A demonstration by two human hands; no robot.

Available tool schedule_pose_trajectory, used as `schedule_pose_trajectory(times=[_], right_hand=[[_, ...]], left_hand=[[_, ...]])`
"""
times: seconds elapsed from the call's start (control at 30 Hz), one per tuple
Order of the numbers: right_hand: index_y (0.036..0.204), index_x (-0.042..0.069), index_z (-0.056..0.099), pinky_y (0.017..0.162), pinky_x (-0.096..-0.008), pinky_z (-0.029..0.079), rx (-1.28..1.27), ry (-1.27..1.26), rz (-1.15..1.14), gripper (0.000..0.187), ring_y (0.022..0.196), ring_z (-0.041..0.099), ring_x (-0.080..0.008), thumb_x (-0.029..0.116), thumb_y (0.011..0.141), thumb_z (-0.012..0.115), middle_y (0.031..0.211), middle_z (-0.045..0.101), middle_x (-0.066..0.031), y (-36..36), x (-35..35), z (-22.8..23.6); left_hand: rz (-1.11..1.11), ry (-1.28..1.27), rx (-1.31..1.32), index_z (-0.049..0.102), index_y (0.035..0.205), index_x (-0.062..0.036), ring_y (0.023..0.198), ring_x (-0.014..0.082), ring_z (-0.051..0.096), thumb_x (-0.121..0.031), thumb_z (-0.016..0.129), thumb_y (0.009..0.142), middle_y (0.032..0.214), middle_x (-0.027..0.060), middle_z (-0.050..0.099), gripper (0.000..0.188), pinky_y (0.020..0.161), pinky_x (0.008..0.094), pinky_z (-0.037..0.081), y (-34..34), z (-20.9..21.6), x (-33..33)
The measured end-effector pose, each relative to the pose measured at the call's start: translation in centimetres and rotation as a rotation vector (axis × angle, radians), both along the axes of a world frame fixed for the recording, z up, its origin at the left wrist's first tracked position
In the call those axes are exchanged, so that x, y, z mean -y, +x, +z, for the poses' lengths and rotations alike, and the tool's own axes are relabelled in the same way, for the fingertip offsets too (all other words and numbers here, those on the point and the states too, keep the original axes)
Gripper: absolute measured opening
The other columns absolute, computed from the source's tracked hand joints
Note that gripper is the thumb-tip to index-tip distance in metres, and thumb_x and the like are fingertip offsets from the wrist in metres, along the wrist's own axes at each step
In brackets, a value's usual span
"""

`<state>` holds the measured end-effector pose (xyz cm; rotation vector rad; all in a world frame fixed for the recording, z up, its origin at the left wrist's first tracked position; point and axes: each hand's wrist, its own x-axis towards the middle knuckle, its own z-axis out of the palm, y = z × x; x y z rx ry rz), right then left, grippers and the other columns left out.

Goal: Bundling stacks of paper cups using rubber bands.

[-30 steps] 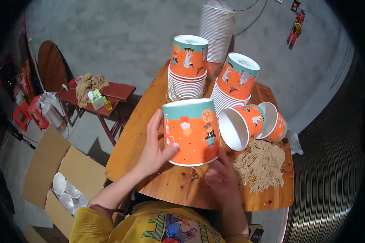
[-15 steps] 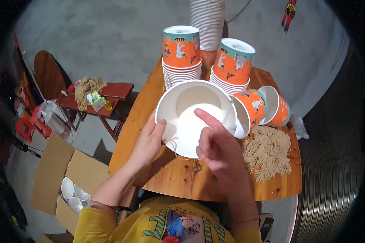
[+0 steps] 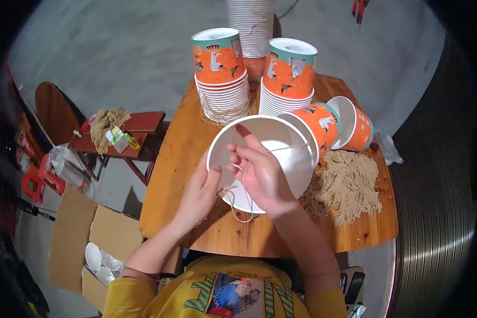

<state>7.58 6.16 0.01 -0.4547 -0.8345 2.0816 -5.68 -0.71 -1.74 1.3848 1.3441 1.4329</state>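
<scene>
Since half a second ago, my right hand has sunk deeper into the white bucket, now pinching a thin string stretched toward 2 o'clock. My left hand cups the rim at 8 o'clock, fingers curled shut on it, the mouth tilted toward me. Loose string loops hang at 6 o'clock. Two orange bucket stacks stand at 12 o'clock, a fibre pile at 3 o'clock; bare wooden table at 9 o'clock.

white cup stack top cut off | box contents (white) too small to ID
</scene>
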Motion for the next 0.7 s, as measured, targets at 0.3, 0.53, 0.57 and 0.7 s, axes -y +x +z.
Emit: schedule_pose_trajectory(times=[0.3,0.53,0.57,0.7], right_hand=[[0.143,0.008,0.032,0.076,-0.0252,0.043,0.088,0.096,-0.072,0.051,0.088,0.051,-0.0081,0.01,0.095,0.046,0.106,0.055,-0.0035,-0.2,0.2,0.0],[0.138,0.008,0.041,0.075,-0.0224,0.045,0.211,0.317,-0.115,0.042,0.088,0.052,-0.0074,0.01,0.096,0.041,0.104,0.056,-0.0022,-0.3,1.6,0.2],[0.134,0.009,0.046,0.073,-0.0211,0.046,0.21,0.378,-0.071,0.039,0.086,0.052,-0.0067,0.008,0.096,0.04,0.101,0.057,-0.0012,-0.2,2.1,0.2],[0.129,0.009,0.048,0.074,-0.0229,0.047,0.163,0.296,-0.018,0.034,0.088,0.053,-0.0089,0.01,0.096,0.043,0.105,0.055,-0.0034,-0.2,2.6,-0.1]], left_hand=[[-0.014,-0.001,-0.008,0.035,0.137,0.0011,0.113,0.0185,0.05,-0.018,0.036,0.101,0.121,0.0133,0.053,0.041,0.096,0.0305,0.039,-0.3,0.0,-0.1],[-0.002,0.024,-0.05,0.036,0.136,0.0002,0.108,0.0162,0.051,-0.018,0.035,0.101,0.119,0.011,0.054,0.04,0.092,0.0295,0.042,-0.7,-0.4,-0.5],[-0.011,-0.073,0.041,0.037,0.136,-0.0002,0.106,0.0146,0.052,-0.019,0.036,0.101,0.119,0.01,0.054,0.039,0.09,0.0284,0.043,-1.0,-0.6,-0.6],[0.0,-0.108,0.191,0.042,0.133,-0.0027,0.103,0.0129,0.054,-0.02,0.04,0.1,0.118,0.0071,0.055,0.037,0.087,0.0257,0.045,-0.4,-0.7,-0.7]])
